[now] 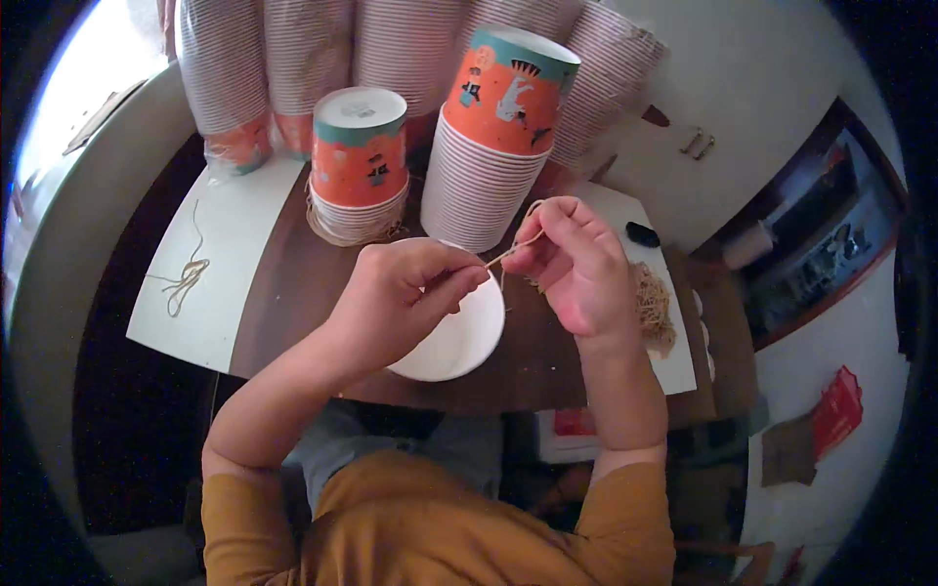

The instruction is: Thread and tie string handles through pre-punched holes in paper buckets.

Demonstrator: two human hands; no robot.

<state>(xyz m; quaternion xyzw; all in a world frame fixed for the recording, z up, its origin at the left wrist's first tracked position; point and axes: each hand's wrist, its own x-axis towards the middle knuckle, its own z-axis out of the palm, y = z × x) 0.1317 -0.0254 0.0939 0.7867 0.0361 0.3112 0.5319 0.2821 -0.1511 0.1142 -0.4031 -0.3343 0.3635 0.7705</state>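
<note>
Thumb and fingertips of my left hand (396, 293) are pinched on a thin tan cord (499, 259). My right hand (578, 259) is closed on the same cord, and a small loop stands above its fingers. Both hands are raised over a white paper tub (457, 342), whose pale inside faces up; my left hand hides part of it. Beyond the hands stands a tall stack of upside-down paper tubs (486, 186), the top one orange and teal. A shorter stack of the same tubs (359, 166) stands to its left, with cord around its base.
Plastic-wrapped tub stacks (405, 59) line the back of the brown and white table (283, 293). Loose cord (183, 278) lies on the left white panel. A heap of tan cord (652, 308) and a small black object (642, 234) lie at the right.
</note>
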